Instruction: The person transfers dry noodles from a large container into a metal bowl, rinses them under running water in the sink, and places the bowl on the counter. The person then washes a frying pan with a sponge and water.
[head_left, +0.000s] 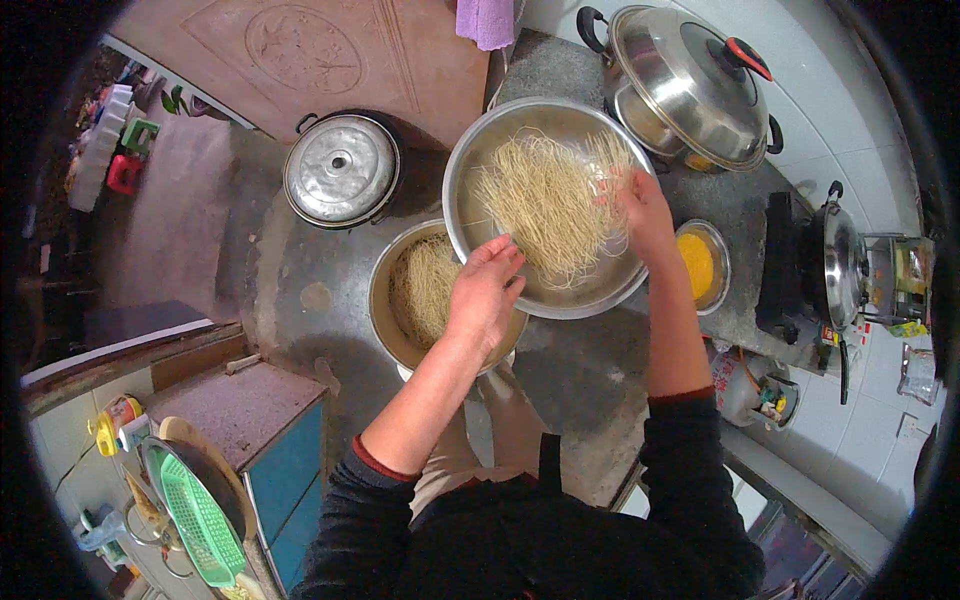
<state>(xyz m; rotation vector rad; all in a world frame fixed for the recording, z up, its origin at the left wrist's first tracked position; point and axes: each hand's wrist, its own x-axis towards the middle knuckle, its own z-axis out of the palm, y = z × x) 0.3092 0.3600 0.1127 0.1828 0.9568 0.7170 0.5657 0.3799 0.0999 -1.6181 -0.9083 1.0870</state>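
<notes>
A wide metal basin (466, 161) holds a loose heap of thin pale noodles (546, 206). My right hand (636, 202) is at the basin's right side, with a bunch of noodle strands at its fingers. Over the basin's lower left rim is my left hand (489, 289), fingers apart and nothing seen between them, beside the heap. Partly under the basin, a deep round pot (382, 330) stands lower down with more noodles (427, 292) in it; my left forearm and the basin hide part of it.
A lidded metal pot (341, 171) stands at the upper left. On the grey counter (720, 202) are a large lidded steamer pot (686, 82) and a small bowl of yellow grains (696, 266). Further right is a lidded pan (840, 262). A gas cylinder (739, 386) stands below the counter.
</notes>
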